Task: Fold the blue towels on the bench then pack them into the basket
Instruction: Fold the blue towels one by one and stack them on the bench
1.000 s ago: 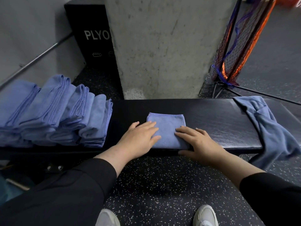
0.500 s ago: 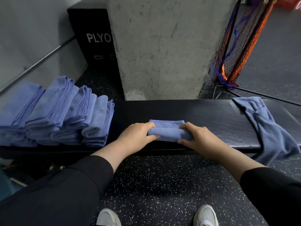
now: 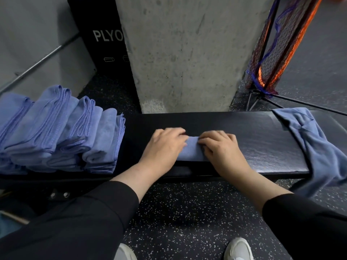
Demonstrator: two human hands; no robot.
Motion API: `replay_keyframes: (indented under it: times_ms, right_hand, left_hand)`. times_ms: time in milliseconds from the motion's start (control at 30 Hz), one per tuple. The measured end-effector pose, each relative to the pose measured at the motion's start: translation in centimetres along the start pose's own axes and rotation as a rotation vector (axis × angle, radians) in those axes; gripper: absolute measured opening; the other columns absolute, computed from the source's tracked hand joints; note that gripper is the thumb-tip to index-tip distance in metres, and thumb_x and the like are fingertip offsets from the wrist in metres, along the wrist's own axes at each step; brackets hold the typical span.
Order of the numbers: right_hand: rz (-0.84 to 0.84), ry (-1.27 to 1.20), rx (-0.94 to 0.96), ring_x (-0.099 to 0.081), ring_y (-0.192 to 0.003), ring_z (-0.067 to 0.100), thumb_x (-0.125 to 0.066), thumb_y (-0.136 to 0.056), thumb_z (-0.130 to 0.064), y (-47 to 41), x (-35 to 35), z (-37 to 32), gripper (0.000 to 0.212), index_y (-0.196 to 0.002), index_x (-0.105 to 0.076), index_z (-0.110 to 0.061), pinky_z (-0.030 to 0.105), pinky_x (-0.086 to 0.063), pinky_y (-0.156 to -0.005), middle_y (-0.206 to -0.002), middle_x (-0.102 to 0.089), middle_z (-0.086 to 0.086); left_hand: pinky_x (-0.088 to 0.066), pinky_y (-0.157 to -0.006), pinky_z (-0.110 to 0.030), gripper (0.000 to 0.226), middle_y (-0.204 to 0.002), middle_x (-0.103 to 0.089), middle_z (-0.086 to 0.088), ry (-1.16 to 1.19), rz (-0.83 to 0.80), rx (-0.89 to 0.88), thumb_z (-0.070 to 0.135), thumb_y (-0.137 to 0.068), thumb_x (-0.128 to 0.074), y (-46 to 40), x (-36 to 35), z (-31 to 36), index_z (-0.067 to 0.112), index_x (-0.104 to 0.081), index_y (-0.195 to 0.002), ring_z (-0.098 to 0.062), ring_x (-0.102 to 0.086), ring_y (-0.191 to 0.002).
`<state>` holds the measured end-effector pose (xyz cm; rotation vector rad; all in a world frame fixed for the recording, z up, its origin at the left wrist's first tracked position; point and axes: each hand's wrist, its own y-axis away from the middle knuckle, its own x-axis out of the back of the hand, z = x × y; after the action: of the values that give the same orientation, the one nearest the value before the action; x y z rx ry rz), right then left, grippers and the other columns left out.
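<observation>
A small blue towel (image 3: 193, 149) lies folded into a narrow strip at the front middle of the black padded bench (image 3: 262, 145). My left hand (image 3: 165, 145) presses on its left half and my right hand (image 3: 221, 147) on its right half, so only the middle of the strip shows. Several folded blue towels (image 3: 65, 132) lean in a row at the bench's left end. An unfolded blue towel (image 3: 319, 147) hangs over the bench's right end. No basket shows.
A concrete pillar (image 3: 184, 53) rises right behind the bench, with a black plyo box (image 3: 105, 44) to its left. A metal bar (image 3: 41, 61) leans on the left wall. An orange and blue net on a stand (image 3: 272, 53) is at the back right. Speckled floor lies below.
Both hands took the towel's near edge, folded it away from me over the far half, and now lie on top of the narrower strip.
</observation>
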<state>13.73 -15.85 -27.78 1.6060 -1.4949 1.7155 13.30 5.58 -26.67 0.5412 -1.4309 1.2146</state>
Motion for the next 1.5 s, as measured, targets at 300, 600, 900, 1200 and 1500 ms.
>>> replay_keyframes:
  times_ms: [300, 600, 900, 1200, 1500]
  right_hand:
    - [-0.413, -0.309, -0.011, -0.029, -0.147, 0.001, -0.059, -0.084, -0.063, 0.7, 0.4, 3.2, 0.078, -0.151, -0.044, -0.027, 0.04, -0.03, -0.119, -0.156, -0.04, -0.017]
    - [-0.353, -0.551, -0.369, -0.066, -0.087, -0.001, -0.068, -0.082, -0.017, -0.6, 3.0, 2.1, 0.033, -0.109, -0.061, -0.036, 0.025, -0.053, -0.078, -0.094, -0.072, -0.016]
    - [-0.099, -1.141, -0.753, -0.071, -0.095, 0.02, -0.07, -0.09, -0.045, -3.7, 6.9, -3.2, 0.035, -0.099, -0.076, -0.012, 0.045, -0.058, -0.093, -0.101, -0.077, 0.007]
    - [-0.291, -1.655, -0.839, -0.069, -0.112, 0.029, -0.061, -0.095, -0.044, -3.9, 8.7, -10.6, 0.052, -0.131, -0.059, -0.006, 0.045, -0.056, -0.092, -0.123, -0.071, 0.014]
    - [-0.148, -1.57, -0.86, -0.071, -0.067, 0.016, -0.067, -0.095, -0.026, -5.1, 7.5, -14.8, 0.036, -0.116, -0.066, 0.003, 0.028, -0.055, -0.061, -0.086, -0.076, 0.01]
  left_hand:
    - [-0.009, -0.126, -0.048, 0.092, -0.168, -0.016, 0.011, 0.019, -0.507, 0.109, 0.077, -0.091, -0.039, 0.3, -0.1, -0.1, 0.024, -0.012, -0.161, -0.01, -0.006, -0.155]
    - [-0.025, -0.119, -0.043, 0.073, -0.147, -0.047, 0.013, 0.219, -0.418, 0.192, 0.059, -0.085, -0.068, 0.1, 0.8, -0.9, 0.034, -0.039, -0.147, -0.013, -0.035, -0.144]
    - [-0.058, -0.085, -0.031, 0.049, -0.116, -0.071, 0.001, 1.194, -0.302, 0.622, 0.033, -0.085, -0.08, 1.5, 7.4, 0.4, 0.028, -0.057, -0.129, -0.011, -0.072, -0.101]
    - [-0.061, -0.077, -0.038, 0.03, -0.112, -0.073, -0.012, 1.455, -0.138, 0.816, 0.018, -0.092, -0.073, 3.8, 12.3, 1.7, 0.01, -0.063, -0.119, -0.025, -0.073, -0.099]
    - [-0.062, -0.083, -0.038, 0.052, -0.113, -0.073, -0.004, 1.257, -0.136, 0.806, 0.034, -0.082, -0.082, 7.1, 13.7, -0.4, 0.026, -0.055, -0.126, -0.02, -0.074, -0.098]
